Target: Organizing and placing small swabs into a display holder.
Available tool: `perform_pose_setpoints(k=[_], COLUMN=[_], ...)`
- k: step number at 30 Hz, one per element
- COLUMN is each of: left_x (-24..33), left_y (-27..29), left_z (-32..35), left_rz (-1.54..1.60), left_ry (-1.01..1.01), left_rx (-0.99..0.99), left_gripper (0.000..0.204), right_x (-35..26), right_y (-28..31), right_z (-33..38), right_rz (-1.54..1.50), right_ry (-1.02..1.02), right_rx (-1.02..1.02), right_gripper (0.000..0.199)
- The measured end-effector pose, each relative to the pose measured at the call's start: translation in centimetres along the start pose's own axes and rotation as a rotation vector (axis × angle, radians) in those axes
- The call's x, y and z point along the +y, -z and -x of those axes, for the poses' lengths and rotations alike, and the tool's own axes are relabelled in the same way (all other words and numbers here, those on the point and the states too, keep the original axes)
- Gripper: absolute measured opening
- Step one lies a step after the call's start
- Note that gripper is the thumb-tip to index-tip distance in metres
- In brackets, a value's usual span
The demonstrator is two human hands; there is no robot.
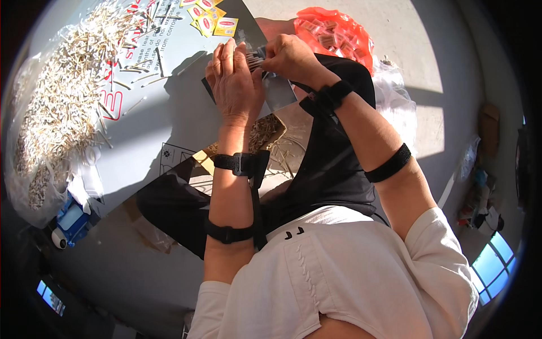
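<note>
At the far left a large heap of thin pale wooden sticks (62, 96) lies on a grey printed sheet (152, 113), and the heap is cut off by the dark round rim of the picture, so its full extent is not visible. Below it a small blue and white object (70, 217) sits near the rim; it is too small and too shaded to identify. At the upper edge of the sheet some small yellow and red sachets (212, 21) lie together, partly cut off by the top border. Toward the middle, the left hand (234, 82) is raised with the back facing the camera, the fingers straight and close together, pressed against a small bundle of short pale sticks (255, 59). Only the ends of this bundle show between the two hands; the rest is hidden behind the left palm, and I cannot tell how many sticks it holds. A black strap (240, 164) goes around the left wrist. The right hand (291, 56) is curled, its fingertips pinching the same bundle from the right side, with the forearm bent across the dark trousers. Behind this hand an orange plastic bag of small packets (333, 34) lies on the pale floor, partly hidden by the knuckles.
</note>
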State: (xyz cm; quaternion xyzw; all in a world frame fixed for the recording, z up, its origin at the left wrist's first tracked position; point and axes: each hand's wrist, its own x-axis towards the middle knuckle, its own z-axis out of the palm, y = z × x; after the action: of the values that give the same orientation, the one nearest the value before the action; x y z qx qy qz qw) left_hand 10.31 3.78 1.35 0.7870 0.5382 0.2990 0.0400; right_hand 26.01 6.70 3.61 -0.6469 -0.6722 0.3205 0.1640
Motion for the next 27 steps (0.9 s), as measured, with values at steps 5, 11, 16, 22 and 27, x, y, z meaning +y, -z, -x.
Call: perform_pose_setpoints(k=[5, 11, 16, 22, 27], left_x=[-0.6, 1.6, 2.3, 1.1, 1.3], left_y=[0.0, -1.2, -2.1, -1.4, -2.1], left_z=[1.5, 2.2, 1.4, 1.2, 0.1], left_rz=[-0.043, -0.058, -0.038, 0.618, 0.773], left_ry=[0.003, 0.066, 0.009, 0.263, 0.398], left_rx=[-0.270, -0.258, -0.262, 0.097, 0.146], left_gripper=[0.078, 0.089, 0.088, 0.075, 0.070], right_x=[0.5, 0.0, 0.6, 5.8, 5.8], right_y=[-0.4, -0.5, -0.3, -1.2, -3.2], right_z=[0.2, 0.1, 0.6, 3.1, 2.9], right_rz=[0.005, 0.050, 0.110, -1.056, -1.726], right_ry=[0.025, 0.093, 0.122, -0.369, -0.380], right_rx=[0.047, 0.067, 0.075, 0.727, 0.159], right_gripper=[0.019, 0.015, 0.014, 0.023, 0.022])
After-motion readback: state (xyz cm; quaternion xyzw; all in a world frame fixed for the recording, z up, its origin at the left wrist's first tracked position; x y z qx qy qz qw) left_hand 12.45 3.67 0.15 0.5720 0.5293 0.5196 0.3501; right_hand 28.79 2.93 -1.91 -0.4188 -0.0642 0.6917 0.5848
